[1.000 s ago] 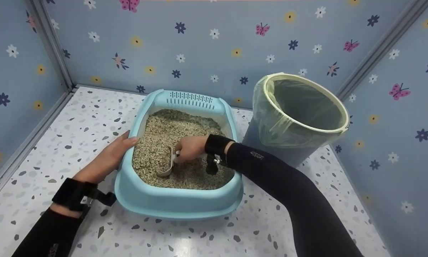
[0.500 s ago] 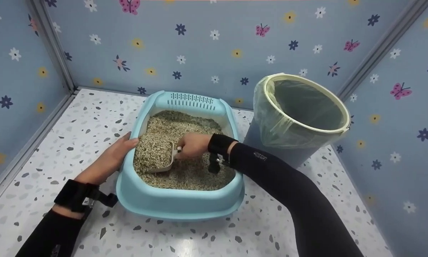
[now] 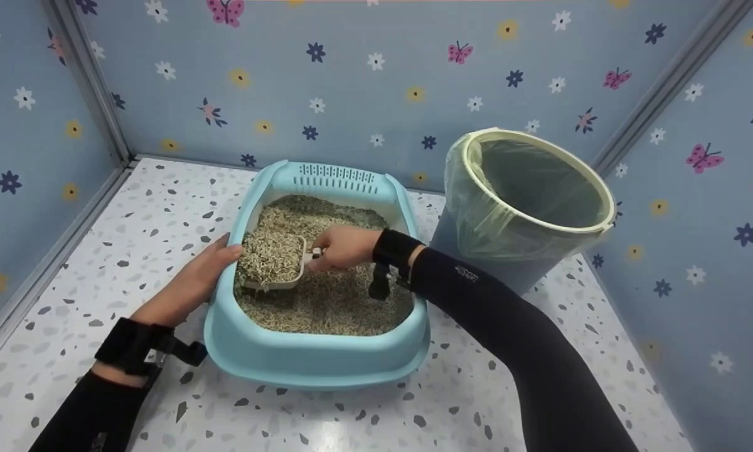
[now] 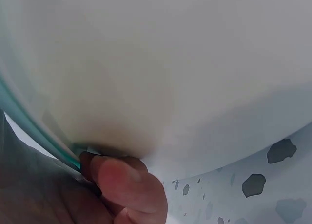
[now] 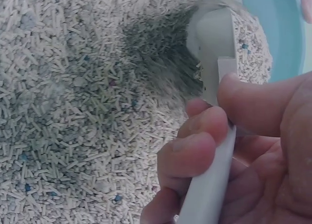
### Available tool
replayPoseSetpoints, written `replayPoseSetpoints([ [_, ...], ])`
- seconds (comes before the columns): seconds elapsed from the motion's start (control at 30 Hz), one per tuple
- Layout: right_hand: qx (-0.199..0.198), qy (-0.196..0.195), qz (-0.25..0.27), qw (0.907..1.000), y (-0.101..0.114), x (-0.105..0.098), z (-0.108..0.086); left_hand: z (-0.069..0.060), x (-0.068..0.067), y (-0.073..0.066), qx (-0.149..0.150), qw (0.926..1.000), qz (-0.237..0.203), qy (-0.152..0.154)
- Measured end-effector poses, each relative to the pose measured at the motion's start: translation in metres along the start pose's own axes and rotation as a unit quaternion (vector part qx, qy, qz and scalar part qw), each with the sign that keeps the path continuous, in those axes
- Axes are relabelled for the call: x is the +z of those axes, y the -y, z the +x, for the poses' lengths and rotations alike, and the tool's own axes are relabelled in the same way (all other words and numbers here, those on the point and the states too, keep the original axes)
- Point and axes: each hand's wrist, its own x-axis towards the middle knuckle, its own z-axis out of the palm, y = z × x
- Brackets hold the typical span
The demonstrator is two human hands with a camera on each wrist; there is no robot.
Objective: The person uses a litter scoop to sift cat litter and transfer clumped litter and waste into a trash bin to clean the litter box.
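Observation:
A light-blue litter box (image 3: 317, 361) stands on the floor, filled with pale pellet litter (image 3: 345, 311). My left hand (image 3: 191, 282) grips its left rim, thumb on top; in the left wrist view the fingers (image 4: 129, 185) curl beneath the rim against the white outer wall. Inside the box, my right hand (image 3: 346, 246) holds a pale litter scoop (image 3: 282, 285) heaped with pellets, near the left side. The right wrist view shows fingers and thumb wrapped round the scoop's handle (image 5: 207, 194), with its pan (image 5: 217, 36) over the litter.
To the box's right stands a tall trash bin (image 3: 533, 267), its open top lined with a translucent green bag (image 3: 483, 232) under a cream ring. Blue flower-patterned panels (image 3: 376, 81) enclose the speckled floor (image 3: 364, 420) at back and sides.
The scoop, earlier tilted in the litter, has levelled and risen with a heap of pellets. My right hand has shifted slightly up and to the right. The left hand keeps its grip.

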Motion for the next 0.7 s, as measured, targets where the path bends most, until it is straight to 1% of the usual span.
replayPoseSetpoints([
  [0.13,-0.007,-0.001,0.018,0.9998,-0.001,-0.005,-0.004,0.0,0.001,0.001,0.0,1.0,-0.001,0.001],
  [0.27,-0.011,-0.011,0.046,0.9988,-0.004,-0.012,-0.012,0.001,0.0,0.001,0.006,1.0,-0.006,0.002],
  [0.47,-0.013,-0.041,0.078,0.996,-0.011,-0.024,-0.029,0.004,0.001,0.001,0.015,0.9998,-0.012,0.009],
  [0.7,0.002,-0.081,0.105,0.9912,-0.015,-0.033,-0.046,0.001,0.002,0.001,0.014,0.9998,-0.016,0.006],
])
